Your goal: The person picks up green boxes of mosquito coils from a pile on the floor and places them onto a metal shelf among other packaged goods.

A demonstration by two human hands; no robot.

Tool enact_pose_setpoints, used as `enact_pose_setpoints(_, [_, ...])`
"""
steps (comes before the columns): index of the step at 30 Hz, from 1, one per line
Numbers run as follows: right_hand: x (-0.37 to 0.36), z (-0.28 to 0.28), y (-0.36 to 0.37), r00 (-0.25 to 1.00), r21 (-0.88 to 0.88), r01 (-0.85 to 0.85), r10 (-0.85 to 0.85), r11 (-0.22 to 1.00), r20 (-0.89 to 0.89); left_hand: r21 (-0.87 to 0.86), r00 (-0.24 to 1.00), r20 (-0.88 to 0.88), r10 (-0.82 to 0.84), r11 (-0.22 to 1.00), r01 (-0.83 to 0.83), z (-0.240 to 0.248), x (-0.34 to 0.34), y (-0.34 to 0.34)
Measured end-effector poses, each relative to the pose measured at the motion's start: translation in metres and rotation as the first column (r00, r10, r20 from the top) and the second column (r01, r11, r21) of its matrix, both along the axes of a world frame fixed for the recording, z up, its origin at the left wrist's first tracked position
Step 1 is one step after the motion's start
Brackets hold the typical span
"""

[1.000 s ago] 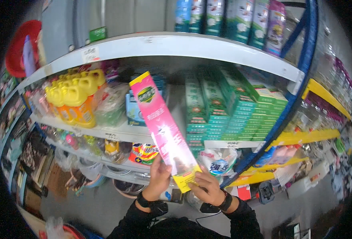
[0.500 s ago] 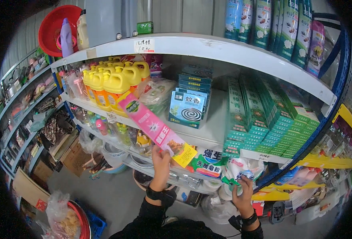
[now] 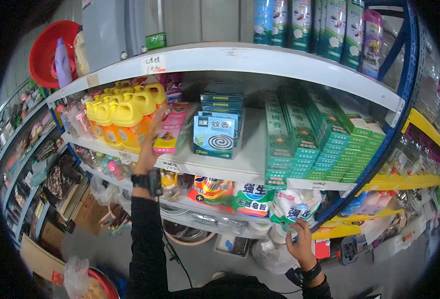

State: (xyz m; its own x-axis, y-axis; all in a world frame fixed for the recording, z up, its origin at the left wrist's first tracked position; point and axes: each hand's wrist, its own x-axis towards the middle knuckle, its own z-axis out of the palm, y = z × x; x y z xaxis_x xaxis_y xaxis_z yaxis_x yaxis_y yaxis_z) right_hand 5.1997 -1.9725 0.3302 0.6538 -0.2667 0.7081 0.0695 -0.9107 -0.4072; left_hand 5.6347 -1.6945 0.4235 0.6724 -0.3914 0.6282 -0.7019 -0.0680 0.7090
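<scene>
My left hand (image 3: 149,142) reaches onto the middle shelf, its fingers blurred and stretched along the left side of a long pink box (image 3: 172,130) with a yellow end. The thumb is hard to make out. Yellow-capped orange jugs (image 3: 126,122) stand just left of that hand, and blue mosquito-coil boxes (image 3: 215,137) are to the right of the pink box. Lower right, my right hand (image 3: 302,246) is raised with its fingers apart and slightly bent, fingertips at the lower edge of a white and green washing-powder bag (image 3: 295,204).
Stacks of long green boxes (image 3: 324,144) fill the shelf's right side. Spray cans (image 3: 332,30) and a red basin (image 3: 43,47) are higher up. A blue post (image 3: 397,134) bounds the rack at right. Below stand more powder bags (image 3: 252,199) and a white plastic bag (image 3: 274,256).
My left hand has carried the pink box from in front of the shelf up and left onto it, beside the jugs. My right hand remains by the white bag. The view has shifted slightly.
</scene>
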Motion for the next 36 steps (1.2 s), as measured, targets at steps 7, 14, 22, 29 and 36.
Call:
enact_pose_setpoints(7, [-0.002,0.002,-0.002,1.0,0.048,0.023,-0.022,0.999,-0.022,-0.891,0.632,-0.34,-0.696,0.454,0.021,-0.037,-0.072,-0.007])
enact_pose_setpoints(14, [0.003,0.011,-0.018,0.999,0.263,0.016,-0.025,0.965,0.03,-0.744,0.709,-0.425,-0.562,0.663,0.08,-0.055,-0.122,-0.039])
enact_pose_setpoints(22, [0.072,0.019,-0.04,0.988,0.462,-0.075,0.003,0.884,0.153,-0.296,0.654,-0.461,-0.599,0.799,0.523,-0.035,-0.172,-0.19])
enact_pose_setpoints(29, [0.122,0.02,-0.07,0.99,0.494,-0.048,-0.024,0.868,0.138,-0.108,0.529,-0.71,-0.465,0.814,0.571,-0.012,-0.153,-0.248])
enact_pose_setpoints(36, [0.133,0.019,-0.071,0.994,0.564,-0.002,-0.062,0.826,0.095,0.028,0.539,-0.778,-0.322,0.84,0.542,-0.004,-0.151,-0.26])
